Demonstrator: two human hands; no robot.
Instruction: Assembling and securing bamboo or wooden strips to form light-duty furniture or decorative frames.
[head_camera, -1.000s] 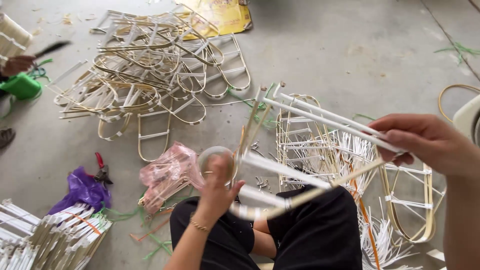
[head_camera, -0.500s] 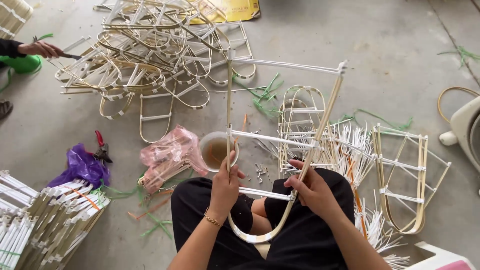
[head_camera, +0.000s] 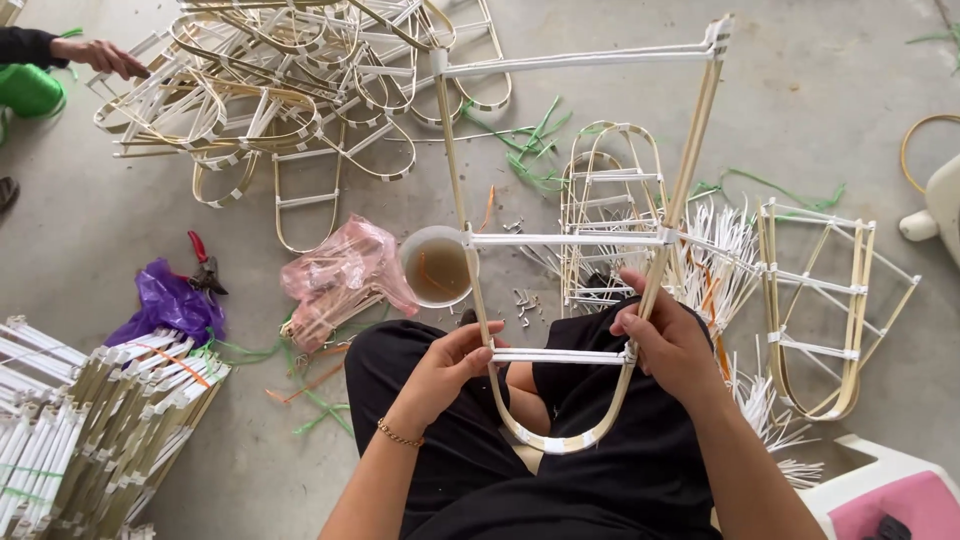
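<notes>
While the person sits on the concrete floor (head_camera: 800, 90), both hands hold a U-shaped bamboo frame (head_camera: 560, 300) upright over the lap: left hand (head_camera: 445, 365) fingers pinch its lowest white crossbar, right hand (head_camera: 670, 340) fingers wrap the right rail. Just behind stands a small cup (head_camera: 437, 267) (pink plastic bag (head_camera: 340, 270) beside it), with a pile of finished frames (head_camera: 290, 90) beyond.
</notes>
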